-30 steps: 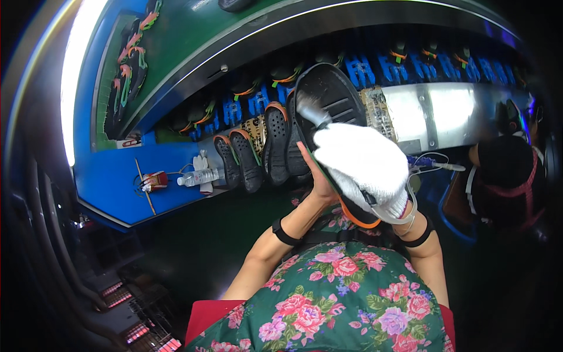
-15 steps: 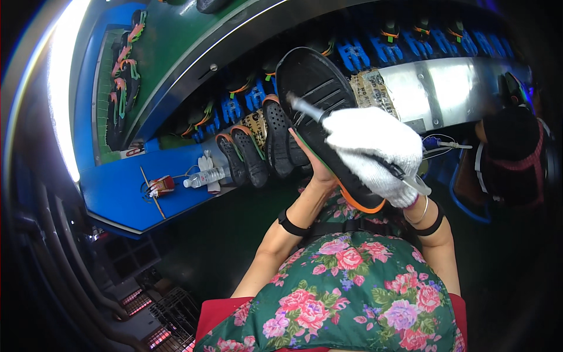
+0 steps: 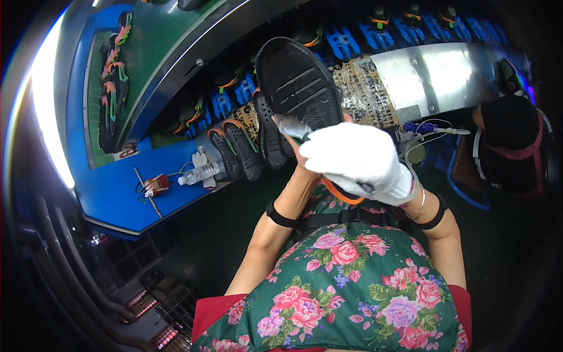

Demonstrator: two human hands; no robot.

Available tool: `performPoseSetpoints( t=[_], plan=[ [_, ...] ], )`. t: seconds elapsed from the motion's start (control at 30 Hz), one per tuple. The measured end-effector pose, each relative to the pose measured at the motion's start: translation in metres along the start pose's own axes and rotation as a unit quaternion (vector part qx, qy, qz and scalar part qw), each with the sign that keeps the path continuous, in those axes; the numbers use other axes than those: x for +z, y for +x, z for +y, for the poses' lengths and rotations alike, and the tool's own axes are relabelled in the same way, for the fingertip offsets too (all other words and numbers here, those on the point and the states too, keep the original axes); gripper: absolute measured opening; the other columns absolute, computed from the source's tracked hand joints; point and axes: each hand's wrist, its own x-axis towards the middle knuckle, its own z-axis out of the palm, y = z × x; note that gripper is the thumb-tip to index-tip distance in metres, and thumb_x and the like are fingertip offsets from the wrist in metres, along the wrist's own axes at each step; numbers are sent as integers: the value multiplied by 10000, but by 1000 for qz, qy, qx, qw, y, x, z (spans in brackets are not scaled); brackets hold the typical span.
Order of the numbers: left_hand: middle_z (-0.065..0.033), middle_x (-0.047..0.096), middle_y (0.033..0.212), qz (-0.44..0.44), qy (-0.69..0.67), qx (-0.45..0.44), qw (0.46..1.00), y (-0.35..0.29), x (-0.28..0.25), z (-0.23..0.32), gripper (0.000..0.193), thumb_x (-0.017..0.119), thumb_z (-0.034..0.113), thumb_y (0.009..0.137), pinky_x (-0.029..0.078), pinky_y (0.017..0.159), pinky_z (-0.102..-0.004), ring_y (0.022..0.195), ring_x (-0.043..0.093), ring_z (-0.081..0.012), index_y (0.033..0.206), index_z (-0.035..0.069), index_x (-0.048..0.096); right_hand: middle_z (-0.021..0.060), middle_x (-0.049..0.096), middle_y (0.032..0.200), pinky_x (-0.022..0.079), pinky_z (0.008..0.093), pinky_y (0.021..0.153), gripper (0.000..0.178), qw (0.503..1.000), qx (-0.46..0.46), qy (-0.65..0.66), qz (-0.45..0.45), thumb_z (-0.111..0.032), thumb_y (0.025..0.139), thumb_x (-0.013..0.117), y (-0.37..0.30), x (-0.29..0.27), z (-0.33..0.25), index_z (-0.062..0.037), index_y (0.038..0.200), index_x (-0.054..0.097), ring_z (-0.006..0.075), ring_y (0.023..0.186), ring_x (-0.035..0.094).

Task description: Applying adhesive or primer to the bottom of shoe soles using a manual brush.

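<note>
A black shoe (image 3: 296,76) with an orange edge is tilted up in front of me, its ribbed sole towards me. My bare left hand (image 3: 304,158) grips it from the left and underneath, most of its fingers hidden behind the shoe and the glove. In a white knit glove, my right hand (image 3: 355,158) closes around a brush (image 3: 291,125). The brush head points left across the lower part of the sole, smeared by motion; I cannot tell whether it touches. Just left of the held shoe stand several black clogs (image 3: 243,149) with orange and green trim.
Beyond the shoe runs a conveyor with blue holders (image 3: 375,38) carrying shoes. A metal ledge (image 3: 434,76) borders it, partly covered with printed tape (image 3: 363,88). The blue table (image 3: 117,190) at left bears a plastic bottle (image 3: 202,174). Another person (image 3: 510,146) is at right.
My right hand has moved left and slightly down, taking the brush from the upper sole towards its lower left edge. The shoe has shifted slightly left and up and turned more upright.
</note>
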Motion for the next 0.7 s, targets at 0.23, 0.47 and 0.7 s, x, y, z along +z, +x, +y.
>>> performPoseSetpoints(
  t=[0.23,0.47,0.7],
  plan=[
    [-198,612,1312,161,303,-2,939,7,38,20,1235,297,1010,760,505,1046,-460,1167,628,-339,1466,10,462,115,759,1136,585,373,909,285,998,-20,-56,31,-68,864,744,4,-8,7,-90,1146,773,272,1028,732],
    [-217,656,1157,-27,41,6,999,24,21,25,1285,319,1075,643,581,876,-469,1014,671,-330,1335,19,556,103,772,1117,535,423,1027,280,987,95,126,19,-76,843,761,-9,-6,9,-81,1122,786,297,1069,727],
    [-208,650,1104,-23,-28,-52,998,32,25,30,1324,314,1082,620,582,830,-452,979,659,-315,1283,-37,562,86,768,1129,577,385,927,321,1000,6,19,-11,-60,813,798,-12,1,-1,-102,1130,776,267,1047,734]
  ],
)
